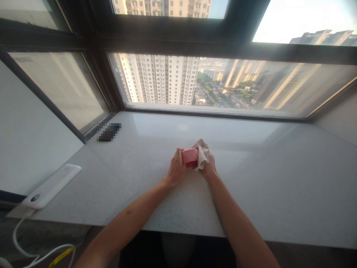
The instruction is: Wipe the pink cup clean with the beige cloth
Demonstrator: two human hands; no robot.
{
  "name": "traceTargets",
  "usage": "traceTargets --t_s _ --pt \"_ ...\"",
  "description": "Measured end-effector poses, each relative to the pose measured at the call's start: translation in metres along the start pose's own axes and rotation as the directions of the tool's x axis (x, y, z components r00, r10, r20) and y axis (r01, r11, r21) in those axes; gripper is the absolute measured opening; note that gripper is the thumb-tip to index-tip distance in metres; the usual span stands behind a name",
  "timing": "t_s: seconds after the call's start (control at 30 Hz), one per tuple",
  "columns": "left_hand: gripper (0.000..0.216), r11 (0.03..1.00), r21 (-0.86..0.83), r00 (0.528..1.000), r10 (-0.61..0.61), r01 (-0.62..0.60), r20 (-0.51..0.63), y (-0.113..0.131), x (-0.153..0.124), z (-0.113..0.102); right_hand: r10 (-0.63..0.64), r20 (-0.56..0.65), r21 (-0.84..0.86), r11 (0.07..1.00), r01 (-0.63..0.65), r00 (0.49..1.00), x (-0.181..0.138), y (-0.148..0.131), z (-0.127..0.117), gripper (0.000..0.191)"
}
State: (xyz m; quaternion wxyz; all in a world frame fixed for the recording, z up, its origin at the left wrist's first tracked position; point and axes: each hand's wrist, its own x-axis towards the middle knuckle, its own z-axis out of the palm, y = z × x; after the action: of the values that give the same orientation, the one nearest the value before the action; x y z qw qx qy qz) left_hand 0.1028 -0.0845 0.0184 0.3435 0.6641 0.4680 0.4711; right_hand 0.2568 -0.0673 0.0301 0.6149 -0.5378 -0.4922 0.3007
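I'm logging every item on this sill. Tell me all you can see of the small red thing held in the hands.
The small red block-shaped object looks smooth and matte, pinkish-red on its lit top face and darker below. The left hand grips its left end just above the speckled grey stone sill. A crumpled beige cloth, held by the right hand, presses against its right end. Its material is unclear.

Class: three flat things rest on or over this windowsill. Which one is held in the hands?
The small red box, gripped by both hands beside a cloth; the white power strip and dark blurred object lie untouched.

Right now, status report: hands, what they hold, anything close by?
Left hand grips small red box. Right hand presses crumpled beige cloth to it. White power strip far left.
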Motion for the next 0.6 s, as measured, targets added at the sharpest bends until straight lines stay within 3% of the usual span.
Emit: traceTargets --t_s 0.07,0.1,0.13,0.2,0.27,0.3,0.37,0.47,0.6 --pt "0.036 1.000 0.006 1.000 0.013 -0.013 0.005 -0.001 0.000 -0.001 0.023 -0.129 -0.054 0.998 -0.030 0.991 -0.006 -0.016 0.001 0.044" --pt "0.033 1.000 0.012 1.000 0.027 -0.027 0.011 -0.003 0.000 -0.001 -0.033 -0.155 -0.131 0.991 0.013 0.987 -0.010 -0.026 0.002 0.040" --pt "0.029 0.999 0.015 0.999 0.044 -0.044 0.017 -0.005 0.000 -0.001 -0.142 -0.119 -0.238 0.965 0.110 0.983 -0.016 -0.035 0.005 0.035" --pt "0.023 0.996 -0.013 0.996 0.088 -0.088 0.031 -0.010 0.001 -0.002 -0.356 0.094 -0.426 0.830 0.361 0.930 -0.029 -0.050 0.014 0.029" --pt "0.021 0.990 -0.085 0.992 0.120 -0.115 0.045 -0.014 0.001 -0.002 -0.450 0.276 -0.509 0.681 0.526 0.849 -0.041 -0.057 0.025 0.030" --pt "0.022 0.985 -0.123 0.991 0.127 -0.121 0.049 -0.016 0.001 -0.002 -0.465 0.311 -0.533 0.636 0.557 0.829 -0.046 -0.057 0.030 0.032" --pt "0.022 0.977 -0.174 0.990 0.135 -0.125 0.050 -0.016 0.001 -0.002 -0.466 0.310 -0.572 0.605 0.554 0.829 -0.049 -0.056 0.037 0.031" --pt "0.021 0.979 -0.156 0.990 0.140 -0.134 0.029 -0.010 0.001 -0.003 -0.414 0.289 -0.589 0.633 0.501 0.863 -0.038 -0.052 0.036 0.025" --pt "0.017 0.995 -0.018 0.994 0.099 -0.098 0.037 0.001 0.000 -0.003 -0.281 0.227 -0.486 0.797 0.359 0.932 -0.011 -0.043 0.019 0.030"
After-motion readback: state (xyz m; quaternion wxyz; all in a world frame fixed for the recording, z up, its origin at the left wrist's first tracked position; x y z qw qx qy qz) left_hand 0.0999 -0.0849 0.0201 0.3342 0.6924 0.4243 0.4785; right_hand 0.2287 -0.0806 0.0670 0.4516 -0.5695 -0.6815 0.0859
